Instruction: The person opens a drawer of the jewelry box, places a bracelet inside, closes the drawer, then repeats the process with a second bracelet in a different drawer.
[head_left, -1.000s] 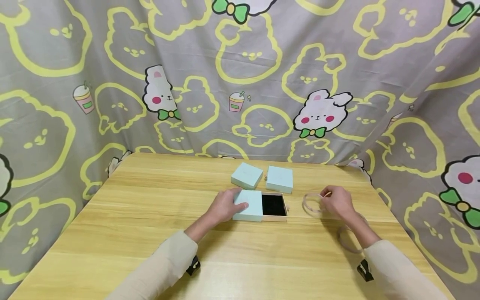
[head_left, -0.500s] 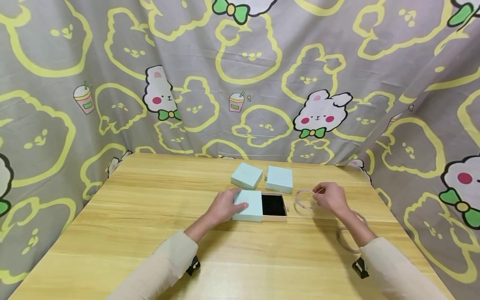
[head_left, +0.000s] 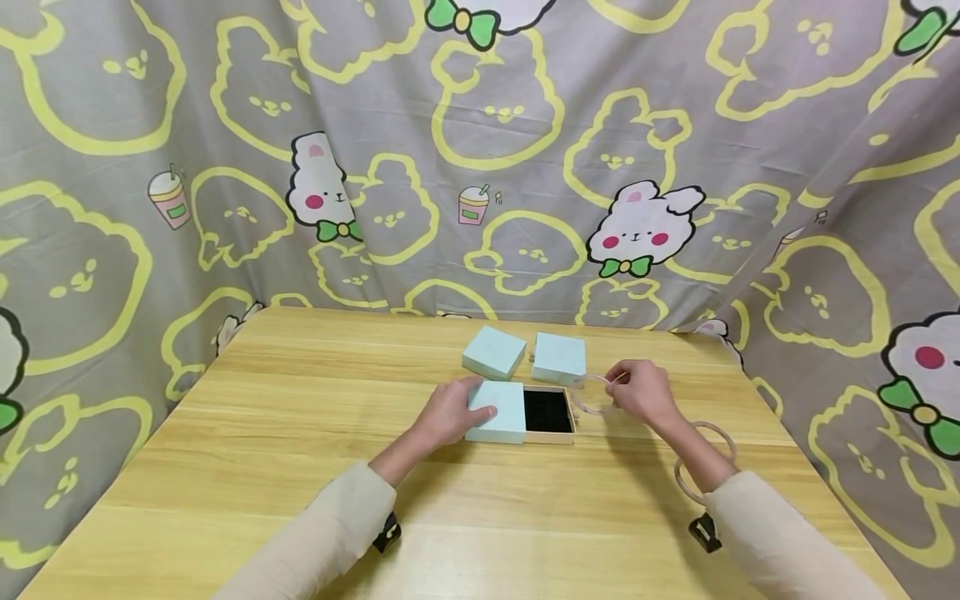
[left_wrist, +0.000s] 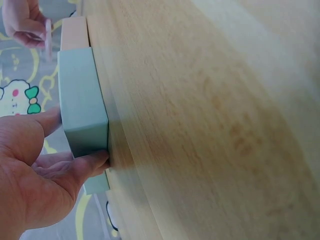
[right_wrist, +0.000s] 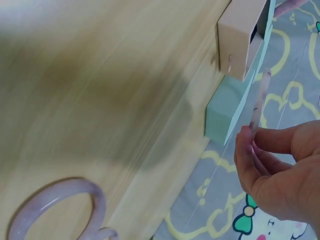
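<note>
In the head view my left hand (head_left: 447, 412) grips the left end of a pale blue sleeve box (head_left: 508, 408), thumb on top. Its pinkish drawer (head_left: 553, 437) sticks out to the right and shows a black lining (head_left: 547, 410). The left wrist view has fingers (left_wrist: 90, 164) against the end of the sleeve, which lies on the table. Just right of the drawer, my right hand (head_left: 641, 390) pinches a pale, translucent bangle (right_wrist: 260, 102) between thumb and fingertips. The bangle is held above the table and tilted; in the right wrist view it appears edge-on.
Behind the drawer box stand two more pale blue boxes, one turned askew (head_left: 493, 352) and one straighter (head_left: 559, 358). Two bangles lie under the right forearm, a farther bangle (head_left: 716, 427) and a nearer bangle (head_left: 684, 483). A patterned curtain (head_left: 405, 275) borders the wooden table (head_left: 300, 375).
My right hand has moved left with the bangle, bringing it from right of the drawer close to its open end. The left hand and the box have stayed put.
</note>
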